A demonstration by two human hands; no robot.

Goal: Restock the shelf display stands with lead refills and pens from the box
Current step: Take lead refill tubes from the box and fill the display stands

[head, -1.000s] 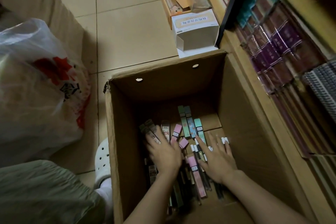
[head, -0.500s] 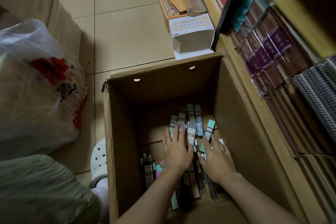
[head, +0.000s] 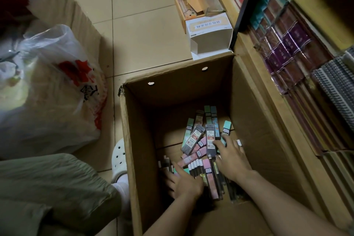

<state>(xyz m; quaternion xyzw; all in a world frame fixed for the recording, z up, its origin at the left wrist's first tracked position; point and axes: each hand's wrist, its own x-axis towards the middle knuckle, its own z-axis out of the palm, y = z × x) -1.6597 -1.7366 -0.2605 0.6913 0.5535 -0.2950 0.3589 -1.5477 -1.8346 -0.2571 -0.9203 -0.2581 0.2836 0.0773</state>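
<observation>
Pink and mint lead refill packs (head: 198, 148) lie right under your fingers, heaped on the floor of the cardboard box (head: 132, 140). Your right hand (head: 232, 160) rests palm down on the heap, fingers spread and loosely bent, the fingertips touching a dark pack with a red label (head: 210, 139) that stands tilted against the others; whether they pinch it or only press on it cannot be told. Your left hand (head: 184, 182) lies flat on the near left part of the pile, fingers extended over pink packs and a row of white-capped pens (head: 195, 166). More teal and grey packs fan out toward the far wall of the box. Outside it, a white clog (head: 118, 159) sits by the left wall, a plastic bag (head: 47, 92) further left, a white carton (head: 209, 34) beyond the box, and shelves of stationery (head: 298, 59) on the right
</observation>
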